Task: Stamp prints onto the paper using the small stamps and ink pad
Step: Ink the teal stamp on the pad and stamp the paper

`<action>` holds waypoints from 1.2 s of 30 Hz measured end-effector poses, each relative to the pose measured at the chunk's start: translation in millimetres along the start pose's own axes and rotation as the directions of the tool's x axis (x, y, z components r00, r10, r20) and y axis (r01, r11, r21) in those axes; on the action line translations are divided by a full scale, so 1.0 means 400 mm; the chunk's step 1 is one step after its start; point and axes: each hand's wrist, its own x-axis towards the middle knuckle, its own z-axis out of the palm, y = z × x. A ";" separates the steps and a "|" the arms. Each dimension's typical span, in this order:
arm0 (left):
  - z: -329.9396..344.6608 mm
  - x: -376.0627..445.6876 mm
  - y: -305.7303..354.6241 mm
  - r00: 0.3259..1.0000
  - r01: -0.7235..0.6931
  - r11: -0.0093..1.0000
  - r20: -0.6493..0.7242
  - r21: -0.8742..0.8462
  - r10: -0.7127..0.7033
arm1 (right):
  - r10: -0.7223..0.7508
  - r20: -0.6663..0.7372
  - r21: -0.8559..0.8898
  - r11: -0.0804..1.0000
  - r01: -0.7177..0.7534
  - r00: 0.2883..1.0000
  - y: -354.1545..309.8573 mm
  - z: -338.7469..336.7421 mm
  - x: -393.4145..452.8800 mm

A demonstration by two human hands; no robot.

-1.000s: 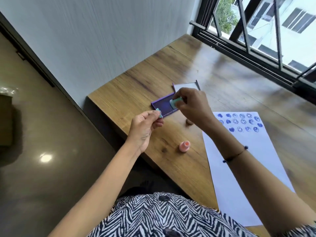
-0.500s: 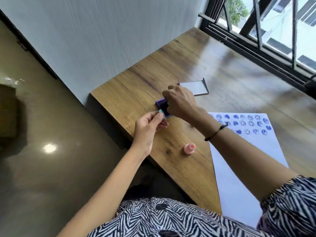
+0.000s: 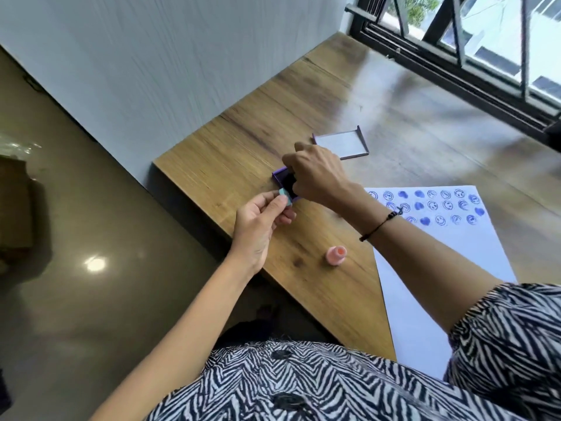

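Note:
A purple ink pad (image 3: 283, 180) lies near the table's left edge, mostly hidden under my right hand (image 3: 315, 174). That hand is closed and pressed down over the pad; the teal stamp it held earlier is hidden beneath it. My left hand (image 3: 259, 229) pinches a small teal stamp cap (image 3: 73, 199) beside the pad's near corner. A white paper (image 3: 440, 268) with rows of blue smiley and heart prints lies to the right. A pink stamp (image 3: 336, 255) stands upright on the table between my arms.
The ink pad's lid (image 3: 341, 144) lies open behind my right hand. A wooden table (image 3: 243, 141) ends at a grey wall on the left and a black window frame (image 3: 455, 74) at the back. A brown box (image 3: 15, 208) sits on the floor left.
My right hand turned over and lowered onto the ink pad, so the teal stamp it held is now hidden. The left hand stays put with the cap. The camera shifted.

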 end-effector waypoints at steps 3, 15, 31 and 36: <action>0.001 -0.001 0.000 1.000 -0.016 0.999 0.013 0.040 0.015 | 0.023 -0.007 0.008 1.000 -0.022 1.000 -0.006 0.000 0.002; 0.105 -0.120 0.005 0.963 -0.091 0.994 0.260 0.057 0.073 | 0.567 -0.155 0.725 0.622 -0.297 0.809 0.133 -0.134 -0.290; 0.183 -0.207 -0.145 0.650 -0.689 0.428 0.760 0.585 0.008 | 0.448 -0.080 0.346 0.850 -0.397 0.891 0.132 -0.017 -0.407; 0.185 -0.209 -0.142 0.673 -0.660 0.430 0.739 0.616 -0.025 | 0.425 -0.056 0.322 0.864 -0.387 0.903 0.133 -0.011 -0.399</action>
